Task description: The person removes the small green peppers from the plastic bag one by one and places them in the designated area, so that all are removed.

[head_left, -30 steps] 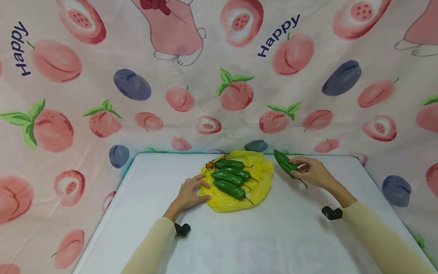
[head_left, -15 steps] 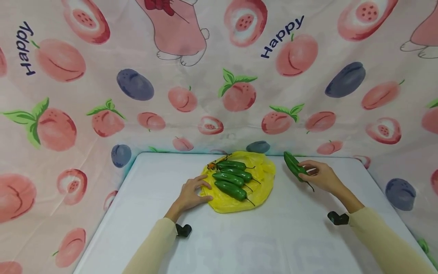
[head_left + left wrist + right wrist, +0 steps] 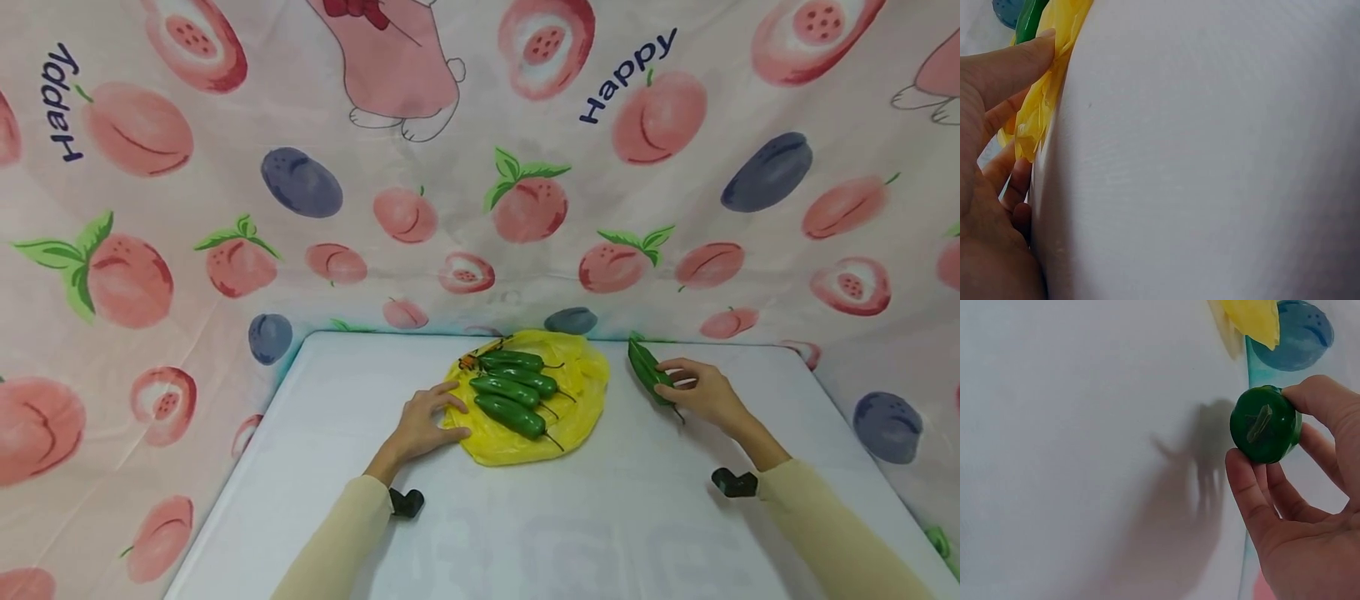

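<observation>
My right hand (image 3: 703,392) pinches a green chili pepper (image 3: 645,373) between thumb and fingers, over the right part of the table. In the right wrist view the stem end of this pepper (image 3: 1265,428) faces the camera, with its shadow apart from it. Several more green peppers (image 3: 510,415) lie side by side on a yellow plastic bag (image 3: 573,425), stems pointing right. At the bag's left edge rests my left hand (image 3: 418,425), its relaxed fingers and thumb spread apart and touching the plastic. The left wrist view shows the thumb (image 3: 1029,59) against the crumpled bag, near a pepper.
Everything is on a white table (image 3: 480,533) whose back edge meets a fabric backdrop (image 3: 420,283) printed with peaches and plums. A black heart-shaped piece sits at each wrist, on the left (image 3: 407,503) and on the right (image 3: 735,482).
The right hand has carried its pepper right, away from the bag, and slightly lower in the view. The left hand stays at the bag's edge. The whole head view has shifted a little.
</observation>
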Motion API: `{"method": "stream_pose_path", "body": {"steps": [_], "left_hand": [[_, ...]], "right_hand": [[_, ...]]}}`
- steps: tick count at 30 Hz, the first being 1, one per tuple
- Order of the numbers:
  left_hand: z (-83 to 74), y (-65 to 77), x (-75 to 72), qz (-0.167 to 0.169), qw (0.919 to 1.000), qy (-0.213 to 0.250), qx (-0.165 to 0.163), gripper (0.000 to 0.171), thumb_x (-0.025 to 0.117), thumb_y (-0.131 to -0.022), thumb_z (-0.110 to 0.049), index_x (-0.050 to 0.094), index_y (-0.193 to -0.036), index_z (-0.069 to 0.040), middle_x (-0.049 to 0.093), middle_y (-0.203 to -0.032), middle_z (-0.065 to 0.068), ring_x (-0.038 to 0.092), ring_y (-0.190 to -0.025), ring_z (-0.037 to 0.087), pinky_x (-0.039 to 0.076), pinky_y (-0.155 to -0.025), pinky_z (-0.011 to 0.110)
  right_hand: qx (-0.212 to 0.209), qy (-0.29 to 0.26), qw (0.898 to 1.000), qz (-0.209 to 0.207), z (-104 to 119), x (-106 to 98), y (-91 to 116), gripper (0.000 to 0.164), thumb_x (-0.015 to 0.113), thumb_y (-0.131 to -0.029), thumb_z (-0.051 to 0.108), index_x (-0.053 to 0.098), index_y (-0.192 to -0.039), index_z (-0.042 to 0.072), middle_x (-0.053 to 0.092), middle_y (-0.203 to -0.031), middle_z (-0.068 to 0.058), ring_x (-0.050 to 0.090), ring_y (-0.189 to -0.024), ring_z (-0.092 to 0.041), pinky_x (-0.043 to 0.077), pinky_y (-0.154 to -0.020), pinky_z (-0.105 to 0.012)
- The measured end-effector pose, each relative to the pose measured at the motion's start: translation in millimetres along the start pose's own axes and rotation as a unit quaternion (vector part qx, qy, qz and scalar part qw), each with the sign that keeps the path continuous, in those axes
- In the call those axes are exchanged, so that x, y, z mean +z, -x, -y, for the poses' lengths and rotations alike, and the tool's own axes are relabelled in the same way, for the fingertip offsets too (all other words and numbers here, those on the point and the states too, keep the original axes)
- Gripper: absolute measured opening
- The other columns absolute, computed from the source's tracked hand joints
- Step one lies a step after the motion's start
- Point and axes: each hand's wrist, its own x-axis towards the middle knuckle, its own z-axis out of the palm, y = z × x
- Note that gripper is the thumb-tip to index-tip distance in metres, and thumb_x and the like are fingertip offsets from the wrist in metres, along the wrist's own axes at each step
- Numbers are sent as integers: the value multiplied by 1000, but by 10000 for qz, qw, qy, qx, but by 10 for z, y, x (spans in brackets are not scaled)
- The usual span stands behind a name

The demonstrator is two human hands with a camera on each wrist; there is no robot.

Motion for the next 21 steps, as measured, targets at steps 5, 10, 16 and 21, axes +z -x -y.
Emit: {"method": "stream_pose_path", "body": {"steps": [5,10,16,21], "left_hand": [[-11,-14,-6,1,10000,-38,-23,27,86,-84,-32,73,-107,-26,47,-157,5,42,-137,38,23,-113,63],[-22,-19,-10,-15,10000,-68,10,27,86,-84,-32,74,-107,-24,47,-158,7,42,-137,40,24,-112,64],[-33,-16,-8,-10,10000,-26,49,27,86,-84,-32,74,-108,-24,47,-157,8,42,-137,40,23,-113,64],[-28,2,-7,2,10000,-50,23,27,86,-84,-32,73,-107,-25,47,-157,7,42,-137,40,23,-113,64]], "right_hand": [[144,-83,9999,32,-18,37,-11,52,76,-95,34,62,-136,6,63,-126,-29,63,-112,-45,59,-79,-41],[150,-253,9995,63,-15,59,-32,53,76,-95,33,61,-137,4,60,-129,-32,61,-115,-48,58,-79,-40],[346,-324,9988,137,-12,109,-52,53,76,-95,32,61,-137,3,60,-128,-30,58,-118,-44,56,-77,-34],[411,-301,9986,173,-8,146,-48,52,76,-95,31,61,-137,3,60,-127,-30,58,-116,-41,55,-77,-32]]}}
